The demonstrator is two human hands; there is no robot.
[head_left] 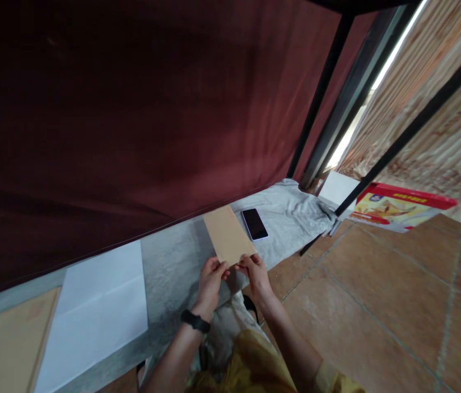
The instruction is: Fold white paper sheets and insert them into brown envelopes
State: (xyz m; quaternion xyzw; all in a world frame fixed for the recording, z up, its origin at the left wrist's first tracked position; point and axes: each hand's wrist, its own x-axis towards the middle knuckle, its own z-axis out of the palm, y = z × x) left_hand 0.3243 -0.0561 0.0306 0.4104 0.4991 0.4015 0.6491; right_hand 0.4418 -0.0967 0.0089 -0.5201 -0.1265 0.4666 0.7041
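A brown paper envelope (227, 233) lies on the grey cloth (173, 262) that covers a low surface. My left hand (210, 278) pinches its near edge on the left, and my right hand (255, 270) pinches the same edge on the right. A black band sits on my left wrist (195, 321). A dark phone (254, 224) rests on the cloth just right of the envelope.
A white sheet of paper (99, 305) lies left on the cloth, and a larger brown envelope (9, 344) sits at the far left. A dark red curtain (132, 109) hangs behind. A red and yellow box (402, 206) and a white sheet (339, 188) lie on the tiled floor (377, 300).
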